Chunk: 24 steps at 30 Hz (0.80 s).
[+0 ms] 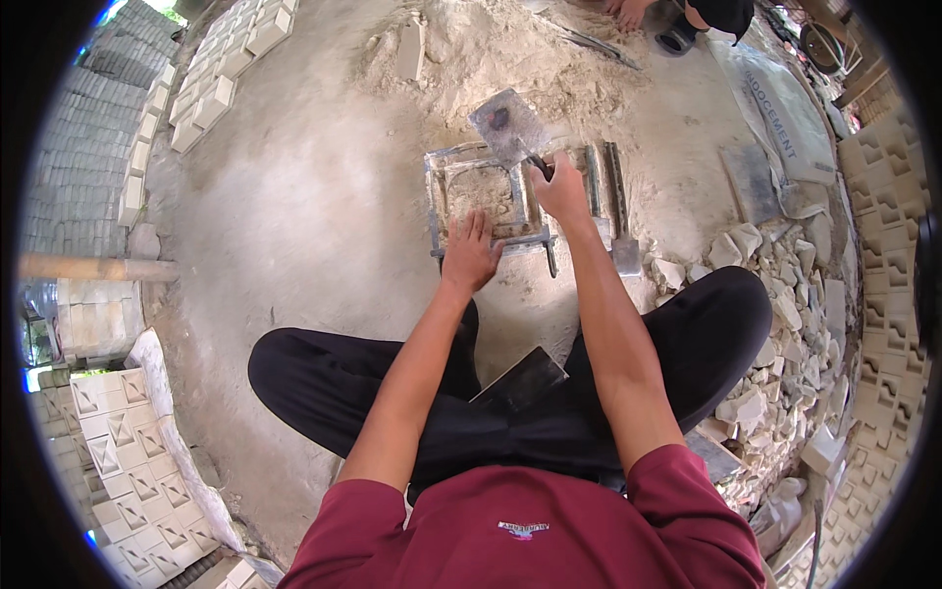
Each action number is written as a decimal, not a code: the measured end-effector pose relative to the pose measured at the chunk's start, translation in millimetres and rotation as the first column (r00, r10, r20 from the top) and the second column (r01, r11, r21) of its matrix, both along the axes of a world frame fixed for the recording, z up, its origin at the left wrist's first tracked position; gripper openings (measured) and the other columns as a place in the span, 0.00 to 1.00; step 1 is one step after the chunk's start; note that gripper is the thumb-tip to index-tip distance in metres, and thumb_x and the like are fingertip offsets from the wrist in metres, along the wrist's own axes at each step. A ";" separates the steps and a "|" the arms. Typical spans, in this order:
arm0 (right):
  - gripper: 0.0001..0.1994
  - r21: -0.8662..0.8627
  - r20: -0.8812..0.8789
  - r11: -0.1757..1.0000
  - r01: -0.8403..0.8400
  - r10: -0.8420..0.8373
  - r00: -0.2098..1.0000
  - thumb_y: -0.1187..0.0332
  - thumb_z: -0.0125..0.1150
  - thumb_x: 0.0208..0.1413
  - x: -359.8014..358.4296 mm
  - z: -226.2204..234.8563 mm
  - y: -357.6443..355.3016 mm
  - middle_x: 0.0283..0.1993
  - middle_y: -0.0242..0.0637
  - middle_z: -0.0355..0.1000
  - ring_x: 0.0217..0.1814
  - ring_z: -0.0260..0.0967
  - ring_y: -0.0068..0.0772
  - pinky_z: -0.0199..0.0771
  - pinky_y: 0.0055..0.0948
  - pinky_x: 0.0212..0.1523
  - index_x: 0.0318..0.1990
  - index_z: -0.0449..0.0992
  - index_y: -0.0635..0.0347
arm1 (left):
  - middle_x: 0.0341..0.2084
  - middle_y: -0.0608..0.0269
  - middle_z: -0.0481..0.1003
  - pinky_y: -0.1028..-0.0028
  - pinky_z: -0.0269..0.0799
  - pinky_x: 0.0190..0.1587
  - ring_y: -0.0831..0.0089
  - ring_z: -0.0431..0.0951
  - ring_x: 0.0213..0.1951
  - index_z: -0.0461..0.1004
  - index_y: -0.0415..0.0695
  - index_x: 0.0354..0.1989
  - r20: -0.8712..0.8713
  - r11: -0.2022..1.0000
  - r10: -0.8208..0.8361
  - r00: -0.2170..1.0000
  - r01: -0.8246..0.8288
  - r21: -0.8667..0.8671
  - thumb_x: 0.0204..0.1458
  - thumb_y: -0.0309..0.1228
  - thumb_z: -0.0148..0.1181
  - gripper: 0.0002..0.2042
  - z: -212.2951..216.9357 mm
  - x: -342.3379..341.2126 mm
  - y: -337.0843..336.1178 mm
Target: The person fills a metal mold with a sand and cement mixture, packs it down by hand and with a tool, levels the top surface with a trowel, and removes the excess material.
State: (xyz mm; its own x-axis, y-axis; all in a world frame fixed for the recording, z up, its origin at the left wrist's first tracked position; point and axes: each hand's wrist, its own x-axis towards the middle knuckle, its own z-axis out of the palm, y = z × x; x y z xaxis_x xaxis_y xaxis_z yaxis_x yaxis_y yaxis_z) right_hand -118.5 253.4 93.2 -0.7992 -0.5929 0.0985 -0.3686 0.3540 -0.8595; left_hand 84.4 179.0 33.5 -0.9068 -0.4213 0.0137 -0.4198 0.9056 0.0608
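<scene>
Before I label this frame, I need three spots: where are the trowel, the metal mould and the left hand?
trowel (pixel 507 126), head view, middle of its flat blade
mould (pixel 433 201), head view, left side rail of the frame
left hand (pixel 472 253), head view, back of the hand

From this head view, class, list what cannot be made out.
- Trowel handle: hidden inside the right hand.
- Metal mould near edge: covered by the left hand.
- Other person: cut off by the top edge.
- Dark flat plate on the lap: partly hidden between the forearms.

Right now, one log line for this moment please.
left hand: flat on metal mould | right hand: grips trowel above mould | mould: holds sandy mix
</scene>
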 end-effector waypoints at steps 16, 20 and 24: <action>0.13 -0.010 -0.003 1.000 -0.016 0.016 1.000 0.64 0.62 0.53 3.1 10.1 3.7 0.32 0.55 0.76 0.35 0.75 0.56 0.72 0.43 0.37 0.39 0.70 0.65 | 0.55 0.42 0.69 0.59 0.57 0.63 0.51 0.67 0.58 0.70 0.35 0.52 -0.267 0.983 0.116 0.957 -0.071 0.170 0.61 0.43 0.45 0.23 -7.1 -15.1 35.7; 0.13 -0.014 -0.007 1.000 -0.001 0.001 1.000 0.64 0.61 0.53 0.2 7.4 11.6 0.32 0.55 0.76 0.35 0.75 0.55 0.72 0.43 0.37 0.38 0.71 0.66 | 0.46 0.46 0.73 0.59 0.65 0.53 0.52 0.72 0.49 0.74 0.38 0.42 -0.221 0.907 0.313 0.924 -0.222 0.357 0.59 0.42 0.47 0.18 14.6 -13.0 16.2; 0.15 -0.013 -0.020 0.999 0.031 -0.031 0.999 0.62 0.61 0.53 -3.7 7.3 9.3 0.32 0.55 0.76 0.36 0.75 0.55 0.72 0.43 0.38 0.39 0.71 0.66 | 0.42 0.51 0.73 0.60 0.66 0.51 0.55 0.72 0.46 0.74 0.40 0.38 -0.419 0.963 0.265 0.868 -0.220 0.153 0.57 0.38 0.50 0.13 17.2 8.6 -3.2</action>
State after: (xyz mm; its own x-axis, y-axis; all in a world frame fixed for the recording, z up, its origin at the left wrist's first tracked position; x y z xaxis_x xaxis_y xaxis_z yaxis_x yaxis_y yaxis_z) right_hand -122.2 262.6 100.5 -0.8151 -0.5664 0.1218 -0.3748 0.3551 -0.8564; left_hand 93.0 175.8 50.7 -0.6884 -0.6469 0.3280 -0.5369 0.7586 0.3692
